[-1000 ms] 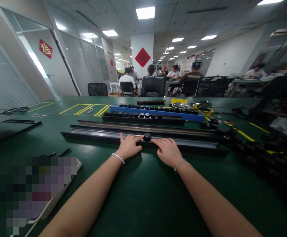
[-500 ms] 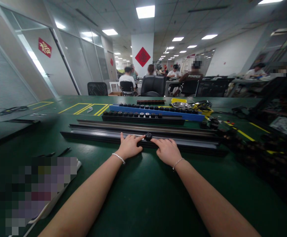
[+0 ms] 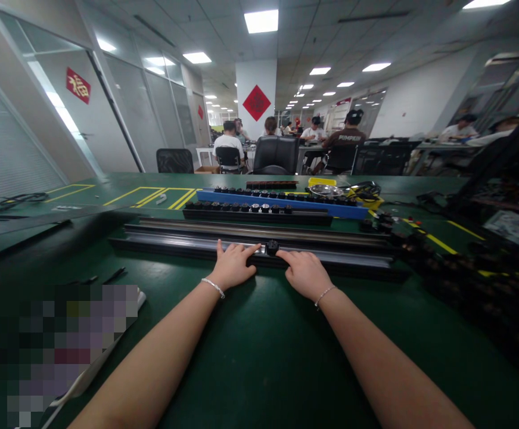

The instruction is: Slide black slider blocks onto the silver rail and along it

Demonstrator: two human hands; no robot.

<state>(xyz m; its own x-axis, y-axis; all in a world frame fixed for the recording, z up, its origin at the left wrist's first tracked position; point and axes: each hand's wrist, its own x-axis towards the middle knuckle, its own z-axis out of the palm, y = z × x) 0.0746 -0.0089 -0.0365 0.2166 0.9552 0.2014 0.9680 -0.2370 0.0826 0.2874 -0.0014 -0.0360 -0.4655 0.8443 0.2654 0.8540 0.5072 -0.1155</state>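
A small round black part sits in the channel of the nearest long black rail. My left hand lies against this rail with its fingers spread, and its index fingertip points at the part's left side across a small gap. On the other side, the index finger of my right hand is stretched out and appears to touch the part's right edge. The other fingers of that hand are bent and partly hidden. A second dark rail runs just behind the first.
Farther back, a shorter black rail and a blue rail carry rows of black parts. A pile of dark parts lies at right. A metal dish and yellow tray stand behind. Several people sit at far tables.
The black part has shifted slightly right along the rail, and my right hand moved right with it. A small gap shows between my left index fingertip and the part.
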